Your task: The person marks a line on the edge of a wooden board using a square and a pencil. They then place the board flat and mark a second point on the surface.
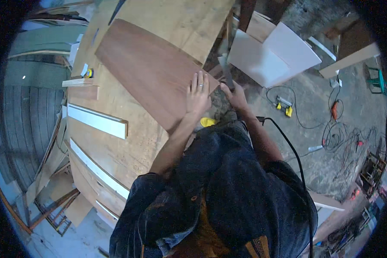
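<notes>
My left hand (198, 93) lies with its fingers stretched out on the right end of a reddish-brown wooden panel (146, 71). The panel rests on a large plywood-topped table (146, 133), and its right corner reaches the table's edge. Beside that corner, my right hand (236, 98) is closed round a long flat grey tool (226, 72), which looks like a file and points away from me. The tool stands close to the panel's edge; whether they touch I cannot tell.
White-faced strips (98, 121), stacked wood pieces (81, 91) and a yellow tape measure (89, 73) lie on the table's left. White boards (275, 56) lean at the far right. Cables (335, 133) and a yellow-ended tool (284, 107) lie on the floor. A black cord (294, 150) hangs by my right arm.
</notes>
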Demonstrator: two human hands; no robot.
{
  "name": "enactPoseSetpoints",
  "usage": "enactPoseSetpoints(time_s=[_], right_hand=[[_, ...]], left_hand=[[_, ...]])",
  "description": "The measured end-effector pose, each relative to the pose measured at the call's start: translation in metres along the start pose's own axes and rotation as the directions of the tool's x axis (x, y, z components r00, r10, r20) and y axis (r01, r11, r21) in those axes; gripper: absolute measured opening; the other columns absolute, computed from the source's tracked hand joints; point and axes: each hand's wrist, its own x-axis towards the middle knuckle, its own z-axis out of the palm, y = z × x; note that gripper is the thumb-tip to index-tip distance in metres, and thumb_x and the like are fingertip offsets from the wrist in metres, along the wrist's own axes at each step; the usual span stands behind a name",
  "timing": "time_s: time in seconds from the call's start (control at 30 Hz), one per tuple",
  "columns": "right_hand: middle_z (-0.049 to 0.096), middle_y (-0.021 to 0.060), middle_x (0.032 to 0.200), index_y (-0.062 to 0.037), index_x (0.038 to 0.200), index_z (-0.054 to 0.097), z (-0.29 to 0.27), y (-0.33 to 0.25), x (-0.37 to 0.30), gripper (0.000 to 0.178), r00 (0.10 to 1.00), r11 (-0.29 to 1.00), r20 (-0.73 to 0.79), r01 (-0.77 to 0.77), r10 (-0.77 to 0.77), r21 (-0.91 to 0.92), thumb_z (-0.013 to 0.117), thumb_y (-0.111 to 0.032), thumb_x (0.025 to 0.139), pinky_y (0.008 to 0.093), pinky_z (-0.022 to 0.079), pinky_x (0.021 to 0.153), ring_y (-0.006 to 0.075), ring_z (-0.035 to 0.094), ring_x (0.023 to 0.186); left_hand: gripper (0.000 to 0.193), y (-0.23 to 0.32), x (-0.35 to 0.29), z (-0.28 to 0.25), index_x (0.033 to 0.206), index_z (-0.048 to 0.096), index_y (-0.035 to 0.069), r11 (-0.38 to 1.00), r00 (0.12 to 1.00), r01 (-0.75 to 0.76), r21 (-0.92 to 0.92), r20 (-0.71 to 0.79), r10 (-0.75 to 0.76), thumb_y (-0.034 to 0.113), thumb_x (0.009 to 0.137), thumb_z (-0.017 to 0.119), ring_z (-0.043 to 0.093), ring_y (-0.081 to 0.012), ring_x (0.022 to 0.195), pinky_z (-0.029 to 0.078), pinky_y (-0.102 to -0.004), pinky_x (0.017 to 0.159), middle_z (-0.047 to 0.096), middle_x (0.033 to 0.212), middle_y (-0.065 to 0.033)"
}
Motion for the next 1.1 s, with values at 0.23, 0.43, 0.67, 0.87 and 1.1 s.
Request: enactPoseSetpoints(time_s=[0.23,0.43,0.67,0.87,1.1], right_hand=[[0.069,0.0242,0.106,0.0004,0.123,0.059,-0.037,0.012,0.008,0.050,0.995,0.963,0.089,-0.029,0.054,-0.267,0.059,-0.042,0.097,0.0448,0.051,0.086,0.0390,0.067,0.100],[0.068,0.0232,0.103,-0.0077,0.132,0.050,-0.031,0.037,0.025,0.057,0.961,0.928,0.244,0.203,-0.128,-0.311,0.044,-0.054,0.099,0.0495,0.052,0.082,0.0417,0.066,0.095],[0.069,0.0233,0.099,-0.0165,0.142,0.046,-0.026,0.004,0.025,0.051,0.908,0.881,0.411,0.257,-0.080,-0.396,0.050,-0.043,0.098,0.0497,0.053,0.079,0.0428,0.066,0.092],[0.070,0.0227,0.090,-0.0321,0.143,0.048,-0.015,0.019,0.030,0.056,0.936,0.923,0.309,0.261,-0.169,-0.284,0.051,-0.060,0.094,0.0497,0.055,0.078,0.0411,0.069,0.085],[0.071,0.0217,0.100,-0.0287,0.136,0.059,-0.010,0.022,0.028,0.052,0.953,0.954,0.269,0.204,-0.142,-0.220,0.060,-0.054,0.091,0.0470,0.054,0.082,0.0399,0.069,0.091]], left_hand=[[0.079,0.002,0.011,0.045,0.152,0.032,0.005,0.991,0.991,0.125,-0.050,0.046,-0.123,0.014,0.080,0.064,0.033,-0.0344,0.144,0.032,-0.0522,0.112,0.033,0.157,-0.0157],[0.088,-0.002,0.019,0.041,0.151,0.033,0.003,0.974,0.966,0.218,-0.053,0.156,-0.208,0.021,0.074,0.072,0.025,-0.0352,0.147,0.022,-0.0560,0.116,0.022,0.162,-0.0138],[0.090,-0.018,0.021,0.034,0.150,0.038,0.005,0.893,0.976,0.210,-0.398,0.134,-0.170,0.044,0.077,0.075,0.023,-0.0380,0.148,0.014,-0.0578,0.117,0.029,0.160,-0.0130],[0.073,-0.027,0.020,0.036,0.143,0.051,0.010,0.818,0.979,0.204,-0.538,0.089,-0.185,0.041,0.080,0.073,0.031,-0.0362,0.144,0.020,-0.0529,0.116,0.038,0.155,-0.0129],[0.047,-0.036,0.027,0.037,0.117,0.071,0.010,0.849,0.986,0.079,-0.523,-0.082,-0.143,0.030,0.076,0.079,0.052,-0.0342,0.124,0.038,-0.0475,0.107,0.060,0.133,-0.0108]])
